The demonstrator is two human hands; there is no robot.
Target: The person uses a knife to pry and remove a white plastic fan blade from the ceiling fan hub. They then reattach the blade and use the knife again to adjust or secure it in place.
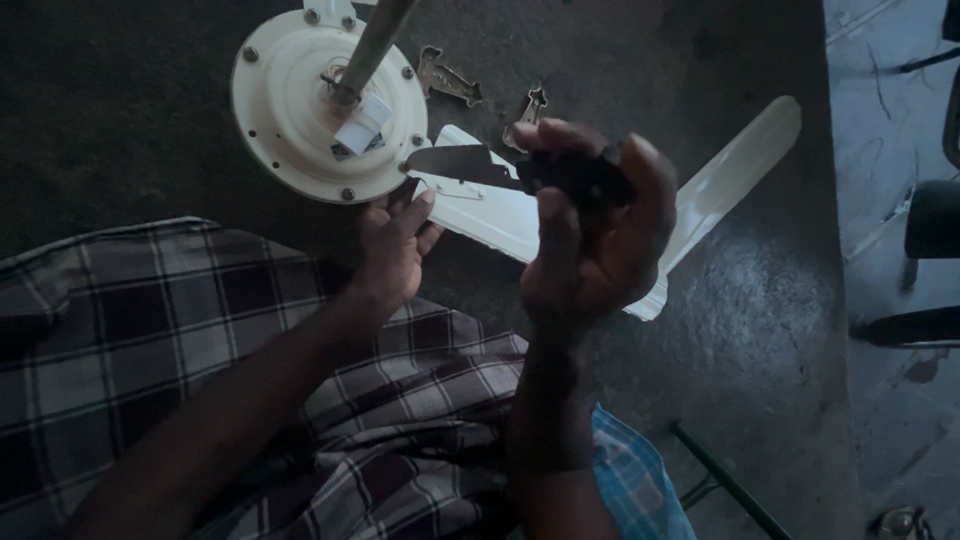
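Note:
A cream ceiling fan motor housing [290, 110] with its down rod [375, 45] lies on a dark surface. One cream fan blade [725, 170] stretches to the right from it. My left hand [395, 245] touches the blade's inner end, just under the housing rim. My right hand [590, 230] is raised above the blade and grips the dark handle of a tool whose dark blade-like tip [460, 165] points left toward the housing.
Two metal blade brackets [450, 78] [530, 108] lie on the dark surface behind the blade. A checked cloth [150, 330] covers my lap. A green metal bar [725, 485] lies at the lower right, and dark furniture legs [925, 240] stand at the right edge.

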